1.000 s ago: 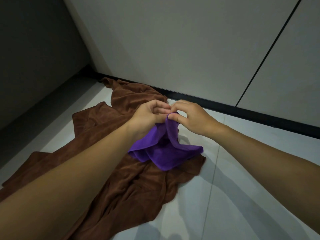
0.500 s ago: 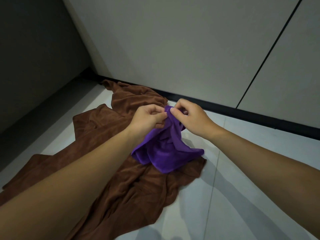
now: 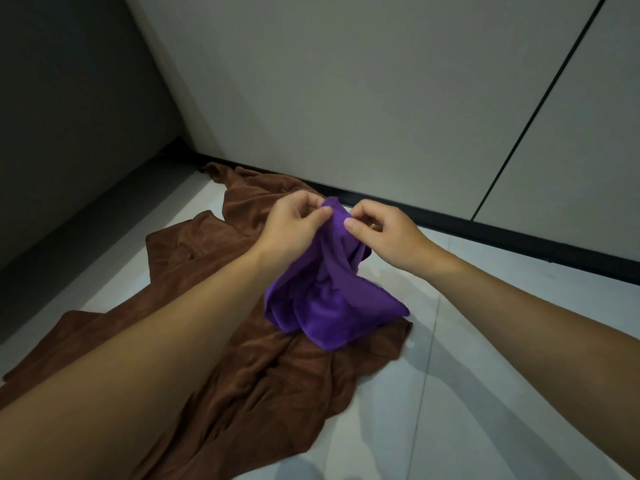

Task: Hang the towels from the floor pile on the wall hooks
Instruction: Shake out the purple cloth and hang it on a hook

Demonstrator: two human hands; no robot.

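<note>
A small purple towel [image 3: 329, 299] hangs bunched above the floor, its lower folds resting on a large brown towel [image 3: 249, 375] spread on the pale tiles. My left hand [image 3: 294, 226] pinches the purple towel's top edge on the left. My right hand [image 3: 384, 233] pinches the same edge just to the right, thumb pressed on the cloth. The two hands are a few centimetres apart. No wall hooks are in view.
A light grey wall [image 3: 346, 98] with a black skirting strip [image 3: 485, 233] runs behind the towels. A dark vertical seam [image 3: 540, 98] splits the wall panels. A dark recess [image 3: 69, 133] lies to the left. Bare tiles [image 3: 467, 393] stretch to the right.
Both hands have lifted the purple towel's top edge higher and drawn slightly apart along it. More of the purple cloth now hangs off the brown towel.
</note>
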